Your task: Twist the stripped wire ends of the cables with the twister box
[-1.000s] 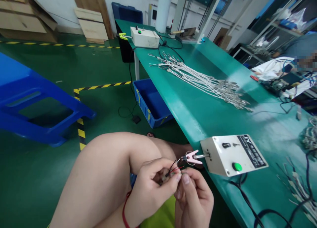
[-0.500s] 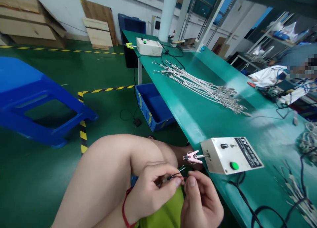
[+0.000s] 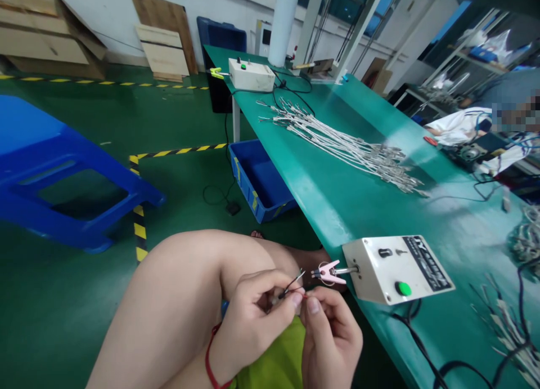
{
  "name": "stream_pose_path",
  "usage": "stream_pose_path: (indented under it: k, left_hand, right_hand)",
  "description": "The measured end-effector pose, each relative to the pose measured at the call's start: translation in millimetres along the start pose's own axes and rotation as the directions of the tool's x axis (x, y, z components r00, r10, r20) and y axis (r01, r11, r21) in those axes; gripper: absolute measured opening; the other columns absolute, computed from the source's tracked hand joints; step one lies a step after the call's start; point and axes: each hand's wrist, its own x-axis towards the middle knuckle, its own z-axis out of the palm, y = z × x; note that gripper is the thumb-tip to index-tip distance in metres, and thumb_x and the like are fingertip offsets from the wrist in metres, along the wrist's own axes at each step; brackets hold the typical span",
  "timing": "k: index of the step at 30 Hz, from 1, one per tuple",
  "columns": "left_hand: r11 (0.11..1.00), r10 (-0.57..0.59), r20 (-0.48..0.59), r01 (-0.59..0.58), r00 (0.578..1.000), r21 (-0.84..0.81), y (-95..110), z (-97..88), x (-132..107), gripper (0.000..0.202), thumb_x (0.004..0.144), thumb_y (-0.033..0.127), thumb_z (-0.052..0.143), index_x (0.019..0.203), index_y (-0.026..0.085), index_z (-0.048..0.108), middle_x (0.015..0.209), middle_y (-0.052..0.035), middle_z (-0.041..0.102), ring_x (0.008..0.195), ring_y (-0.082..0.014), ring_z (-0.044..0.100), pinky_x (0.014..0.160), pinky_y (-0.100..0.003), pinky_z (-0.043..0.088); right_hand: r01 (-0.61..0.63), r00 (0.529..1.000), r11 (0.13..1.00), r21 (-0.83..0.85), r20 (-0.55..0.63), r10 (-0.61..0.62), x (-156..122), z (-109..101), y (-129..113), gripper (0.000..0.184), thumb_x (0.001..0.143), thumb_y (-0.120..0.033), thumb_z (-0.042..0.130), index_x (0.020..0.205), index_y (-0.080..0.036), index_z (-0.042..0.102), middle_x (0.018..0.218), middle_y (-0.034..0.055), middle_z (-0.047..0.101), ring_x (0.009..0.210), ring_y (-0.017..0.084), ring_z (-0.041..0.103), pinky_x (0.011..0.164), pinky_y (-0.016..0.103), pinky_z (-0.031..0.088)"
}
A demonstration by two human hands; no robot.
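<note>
The left hand (image 3: 255, 321) pinches a thin black insulated wire (image 3: 291, 286), its lower end hidden among the fingers; the curled right hand (image 3: 331, 341) sits just beside, its grip hard to make out.

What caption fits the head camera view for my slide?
Left hand and right hand pinch thin wires beside a pink clip on a white box.

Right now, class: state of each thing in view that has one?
Left hand: pinching thin black wires.
Right hand: curled beside them, contact unclear.
Pink alligator clip: open, holding nothing.
White test box: resting on green workbench.
White cable bundle: lying loose, fanned out.
Blue crate: on the floor, open-topped.
</note>
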Motion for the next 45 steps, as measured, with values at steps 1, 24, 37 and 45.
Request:
stream_pose_path:
  k: [1, 24, 37, 45]
  left_hand:
    - [1.0, -0.012, 0.025, 0.013, 1.0, -0.01, -1.4, -0.5, 1.6, 0.013, 0.091, 0.028, 0.074, 0.079, 0.023, 0.076, 0.071, -0.004, 0.072, 0.062, -0.0218, 0.065, 0.054, -0.03, 0.055]
    - [0.996, -0.054, -0.028, 0.052, 0.998, -0.076, -15.8, 7.5, 18.2, 0.01, 0.095, 0.024, 0.071, 0.09, 0.025, 0.079, 0.105, -0.007, 0.082, 0.093, -0.0287, 0.078, 0.076, -0.036, 0.064]
    - [0.995, -0.085, 0.004, 0.085, 0.996, -0.047, -21.2, 13.3, 15.9, 0.012, 0.097, 0.026, 0.068, 0.088, 0.022, 0.076, 0.11, -0.0093, 0.081, 0.094, -0.0288, 0.077, 0.071, -0.034, 0.065]
    - [1.0, 0.002, -0.023, -0.002, 1.0, 0.013, -20.6, 16.1, 20.1, 0.009, 0.094, 0.025, 0.07, 0.086, 0.026, 0.075, 0.106, -0.0063, 0.081, 0.088, -0.0289, 0.076, 0.074, -0.038, 0.067]
  right_hand:
    - [-0.031, 0.999, 0.999, 0.028, 0.024, 0.031, 2.2, 0.5, 0.8, 0.024, 0.085, -0.038, 0.082, 0.086, -0.016, 0.075, 0.07, 0.003, 0.067, 0.059, 0.014, 0.058, 0.054, 0.024, 0.047]
    - [-0.279, 0.955, 0.76, 0.587, 0.084, 0.285, 26.8, 3.6, 7.9, 0.045, 0.104, -0.044, 0.057, 0.141, -0.02, 0.061, 0.053, -0.0044, 0.051, 0.049, 0.011, 0.035, 0.053, 0.024, 0.036]
    - [-0.338, 0.904, 0.691, 0.639, 0.016, 0.427, 28.2, 9.7, 11.0, 0.034, 0.1, -0.042, 0.068, 0.129, -0.024, 0.069, 0.046, -0.01, 0.04, 0.048, 0.009, 0.017, 0.05, 0.019, 0.033]
    - [-0.335, 0.908, 0.698, 0.633, 0.017, 0.42, 28.0, 7.1, 12.7, 0.036, 0.102, -0.041, 0.065, 0.133, -0.023, 0.068, 0.048, -0.0094, 0.042, 0.047, 0.008, 0.02, 0.048, 0.019, 0.032]
